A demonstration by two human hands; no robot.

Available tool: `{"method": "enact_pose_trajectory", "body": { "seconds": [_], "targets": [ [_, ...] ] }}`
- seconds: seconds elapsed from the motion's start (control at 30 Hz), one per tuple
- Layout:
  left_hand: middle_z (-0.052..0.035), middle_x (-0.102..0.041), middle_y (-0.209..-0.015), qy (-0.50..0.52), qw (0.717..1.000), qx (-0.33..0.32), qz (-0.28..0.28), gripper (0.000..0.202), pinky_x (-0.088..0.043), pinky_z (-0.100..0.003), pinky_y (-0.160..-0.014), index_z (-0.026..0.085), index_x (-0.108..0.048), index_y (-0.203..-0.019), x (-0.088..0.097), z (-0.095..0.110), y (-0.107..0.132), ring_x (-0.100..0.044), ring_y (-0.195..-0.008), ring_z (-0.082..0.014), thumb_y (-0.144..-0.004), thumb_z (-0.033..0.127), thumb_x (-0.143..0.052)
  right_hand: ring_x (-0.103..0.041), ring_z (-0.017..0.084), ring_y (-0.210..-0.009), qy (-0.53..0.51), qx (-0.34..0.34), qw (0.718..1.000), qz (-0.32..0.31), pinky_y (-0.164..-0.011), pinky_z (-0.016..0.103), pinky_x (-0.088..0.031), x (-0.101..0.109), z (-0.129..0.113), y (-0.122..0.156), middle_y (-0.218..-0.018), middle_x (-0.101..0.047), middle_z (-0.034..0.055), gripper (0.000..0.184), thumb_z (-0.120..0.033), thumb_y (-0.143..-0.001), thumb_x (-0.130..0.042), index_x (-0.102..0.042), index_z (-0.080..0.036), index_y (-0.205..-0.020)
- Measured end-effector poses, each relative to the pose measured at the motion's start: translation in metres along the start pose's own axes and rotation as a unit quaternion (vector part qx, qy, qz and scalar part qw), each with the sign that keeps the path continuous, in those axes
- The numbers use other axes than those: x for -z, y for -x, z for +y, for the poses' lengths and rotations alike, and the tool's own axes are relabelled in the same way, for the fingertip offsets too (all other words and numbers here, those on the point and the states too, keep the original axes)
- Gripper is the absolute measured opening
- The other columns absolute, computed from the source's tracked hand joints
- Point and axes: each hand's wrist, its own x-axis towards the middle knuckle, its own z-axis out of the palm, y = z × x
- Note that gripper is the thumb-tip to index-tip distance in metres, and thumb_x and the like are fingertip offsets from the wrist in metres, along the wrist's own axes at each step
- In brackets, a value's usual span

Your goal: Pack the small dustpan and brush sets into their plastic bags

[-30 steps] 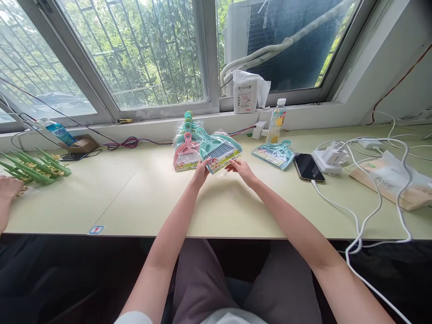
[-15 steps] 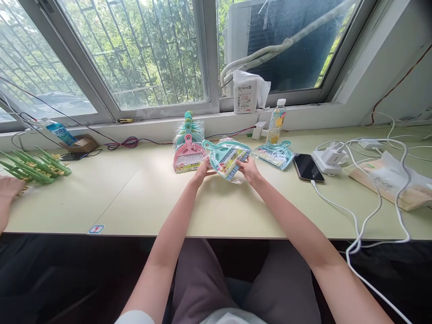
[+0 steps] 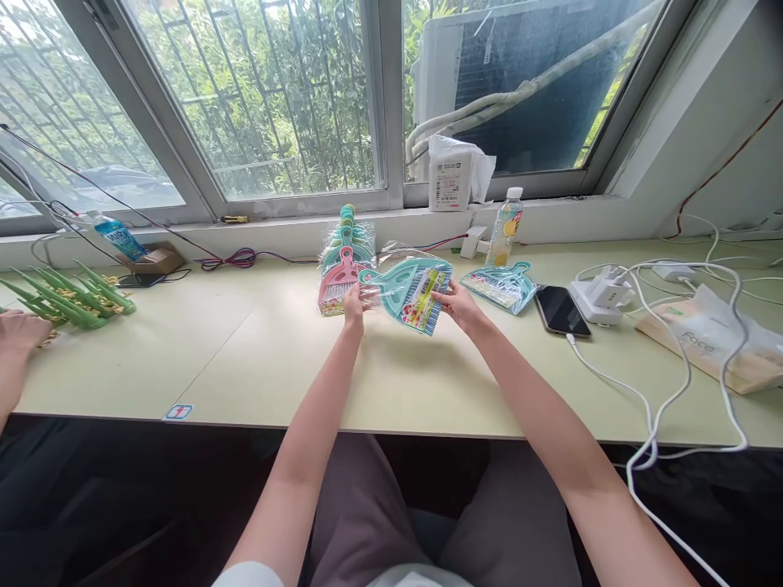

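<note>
Between my hands is a teal dustpan and brush set (image 3: 404, 292) in clear plastic wrap, tilted with its handle toward the left. My left hand (image 3: 355, 306) is closed at the handle end. My right hand (image 3: 460, 306) grips the broad end by the printed label, fingers wrapped at its edge. Just behind my left hand stands a row of wrapped dustpan sets, with a pink dustpan (image 3: 344, 277) at the front and teal ones behind it. Another wrapped teal dustpan (image 3: 502, 287) lies flat on the table, to the right of my right hand.
On the right are a phone (image 3: 561, 310), a power strip (image 3: 600, 295) with looping white cables and a tissue pack (image 3: 710, 334). A drink bottle (image 3: 506, 227) stands at the back. At far left another person's hand (image 3: 23, 333) is beside green pointed items (image 3: 79, 297).
The teal dustpan set has been turned so its handle points more level to the left. My left hand has shifted left onto the handle end; the view has moved slightly.
</note>
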Motion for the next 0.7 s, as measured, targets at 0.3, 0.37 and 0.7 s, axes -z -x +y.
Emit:
{"method": "enact_pose_trajectory", "body": {
  "seconds": [0.3, 0.37, 0.7],
  "targets": [
    [-0.0083, -0.074, -0.092, -0.283, 0.943, -0.160, -0.067, 0.035, -0.049, -0.035, -0.085, 0.019, -0.072, -0.084, 0.003, 0.008, 0.006, -0.068, -0.094, -0.0259, -0.079, 0.053, -0.064, -0.072, 0.024, -0.091, 0.092, -0.064, 0.989, -0.096, -0.087, 0.043, -0.058, 0.001, -0.002, 0.007, -0.096, -0.075, 0.0088, 0.042, -0.011, -0.069, -0.076, -0.064, -0.019, -0.109],
    [-0.0074, -0.074, -0.085, -0.269, 0.948, -0.164, -0.044, 0.029, -0.050, -0.033, -0.083, 0.018, -0.069, -0.078, 0.003, 0.005, 0.004, -0.069, -0.088, -0.0240, -0.077, 0.047, -0.068, -0.072, 0.024, -0.091, 0.092, -0.056, 0.989, -0.103, -0.088, 0.043, -0.057, 0.003, -0.002, 0.007, -0.098, -0.075, 0.0088, 0.041, -0.012, -0.070, -0.076, -0.065, -0.019, -0.108],
    [-0.0174, -0.034, -0.152, -0.284, 0.855, -0.094, 0.424, 0.053, -0.009, -0.055, -0.118, 0.018, -0.029, -0.145, 0.042, 0.036, 0.002, -0.019, -0.148, -0.0248, -0.092, 0.020, -0.033, -0.069, 0.021, -0.099, -0.022, 0.049, 0.998, 0.043, -0.088, 0.036, -0.059, 0.025, 0.002, -0.011, -0.103, -0.071, 0.0043, 0.037, -0.018, -0.066, -0.077, -0.060, -0.023, -0.099]
  ]
}}
